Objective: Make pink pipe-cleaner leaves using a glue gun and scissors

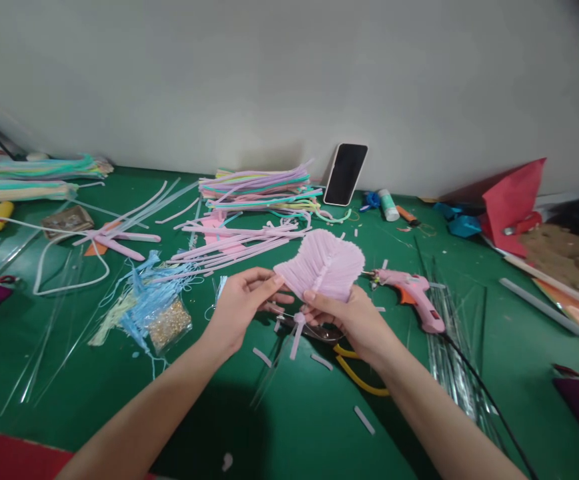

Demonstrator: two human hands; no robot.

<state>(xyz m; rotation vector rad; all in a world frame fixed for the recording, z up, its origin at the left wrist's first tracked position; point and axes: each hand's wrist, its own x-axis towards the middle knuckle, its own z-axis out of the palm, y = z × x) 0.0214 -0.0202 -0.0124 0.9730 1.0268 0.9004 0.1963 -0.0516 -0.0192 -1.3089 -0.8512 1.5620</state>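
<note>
Midway across the surface (314, 427), your right grip (357, 313) pinches the lilac leaf (339, 257) low, your left grip (237, 300) its left corner; its midrib (326, 263) slants toward the far edge.

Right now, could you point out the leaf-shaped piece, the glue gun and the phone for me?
Leaf-shaped piece (328, 263): head view, on the middle of its ribbed lilac face.
Glue gun (420, 287): head view, on its pink body, above the handle.
Phone (347, 173): head view, on its dark screen.

Both forearms (169, 393) angle inward, fingers (265, 291) bent and pinching.
</note>
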